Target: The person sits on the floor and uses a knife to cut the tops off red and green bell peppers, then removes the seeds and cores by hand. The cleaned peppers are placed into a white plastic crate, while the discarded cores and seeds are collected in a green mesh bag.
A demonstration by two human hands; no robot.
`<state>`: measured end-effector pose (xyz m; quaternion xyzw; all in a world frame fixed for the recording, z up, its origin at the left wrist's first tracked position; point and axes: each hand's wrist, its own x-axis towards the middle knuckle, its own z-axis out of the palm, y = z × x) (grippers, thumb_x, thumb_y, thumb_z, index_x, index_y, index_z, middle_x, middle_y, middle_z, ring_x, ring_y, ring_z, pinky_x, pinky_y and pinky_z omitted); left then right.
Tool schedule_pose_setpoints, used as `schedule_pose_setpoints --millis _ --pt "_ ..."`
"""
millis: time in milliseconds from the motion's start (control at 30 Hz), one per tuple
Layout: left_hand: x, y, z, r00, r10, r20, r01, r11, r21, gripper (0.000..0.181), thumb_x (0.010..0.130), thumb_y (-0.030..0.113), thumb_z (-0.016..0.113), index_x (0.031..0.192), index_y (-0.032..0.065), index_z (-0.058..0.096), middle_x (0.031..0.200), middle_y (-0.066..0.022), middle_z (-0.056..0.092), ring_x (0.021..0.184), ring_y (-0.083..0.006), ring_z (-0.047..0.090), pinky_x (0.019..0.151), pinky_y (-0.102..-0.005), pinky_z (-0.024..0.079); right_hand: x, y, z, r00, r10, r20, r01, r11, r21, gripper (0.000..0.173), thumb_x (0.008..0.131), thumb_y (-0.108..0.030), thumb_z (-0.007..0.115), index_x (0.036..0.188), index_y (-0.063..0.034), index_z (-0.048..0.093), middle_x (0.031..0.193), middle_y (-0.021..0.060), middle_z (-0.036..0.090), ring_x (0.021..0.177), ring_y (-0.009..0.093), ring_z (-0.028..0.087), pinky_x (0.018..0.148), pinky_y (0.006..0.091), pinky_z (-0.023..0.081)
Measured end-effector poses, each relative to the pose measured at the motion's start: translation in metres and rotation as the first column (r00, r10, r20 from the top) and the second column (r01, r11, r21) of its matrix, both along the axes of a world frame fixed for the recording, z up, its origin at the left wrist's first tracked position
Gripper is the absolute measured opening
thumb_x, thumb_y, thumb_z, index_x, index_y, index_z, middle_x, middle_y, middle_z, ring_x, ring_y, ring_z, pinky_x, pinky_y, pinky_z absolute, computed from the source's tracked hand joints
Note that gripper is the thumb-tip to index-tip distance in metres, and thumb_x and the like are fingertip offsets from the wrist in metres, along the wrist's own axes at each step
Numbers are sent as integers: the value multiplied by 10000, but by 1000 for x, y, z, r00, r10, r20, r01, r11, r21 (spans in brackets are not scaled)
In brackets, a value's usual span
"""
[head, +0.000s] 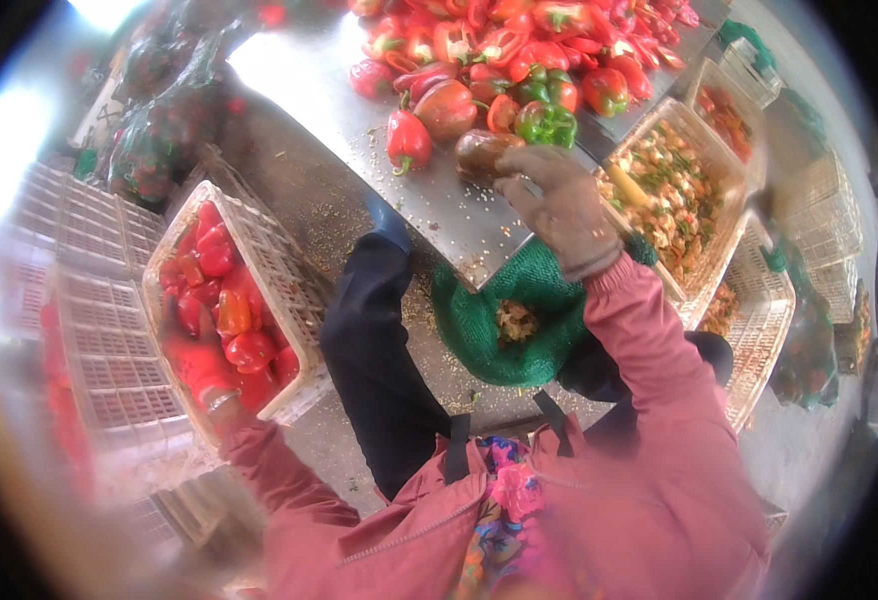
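Note:
My right hand (pixel 559 199), in a dirty brownish glove, reaches over the metal table (pixel 457 214). Its fingers are on the near end of a dark brownish-red bell pepper (pixel 487 152). A green bell pepper (pixel 546 125) lies just beyond those fingers, and an upright-looking red bell pepper (pixel 408 140) lies to the left. My left hand (pixel 202 360) is down inside a white plastic crate (pixel 274 262) of red bell peppers (pixel 247 349). It looks red-gloved and blends with the peppers, so its grip is unclear.
Cut and whole red peppers (pixel 484 37) are heaped on the table's far part. Below its corner sits a green mesh sack (pixel 484 352) with scraps. A crate of pepper cores (pixel 671 187) stands at right. Stacked empty crates (pixel 120 375) line the left; seeds litter the floor.

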<state>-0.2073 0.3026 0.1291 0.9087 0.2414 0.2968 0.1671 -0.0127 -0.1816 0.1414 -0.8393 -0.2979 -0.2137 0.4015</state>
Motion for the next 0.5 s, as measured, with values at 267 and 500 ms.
schedule_pose_setpoints --millis 267,500 --pt "85 -116 10 917 -298 264 293 954 57 488 893 139 775 1350 27 645 1284 -190 654 1140 -323 655 1001 -392 521 134 132 -28 999 36 -2 -28 744 -668 443 820 -226 745 1252 -143 692 1244 129 672 1186 324 626 982 475 491" --pt "184 -198 -30 926 -59 372 376 82 -923 461 975 30 663 1422 0 555 1204 -60 665 1088 -164 639 965 -309 519 101 146 -28 988 149 -34 -131 714 -688 584 794 -195 740 1362 -128 622 1231 173 624 1161 352 590 1004 456 435"
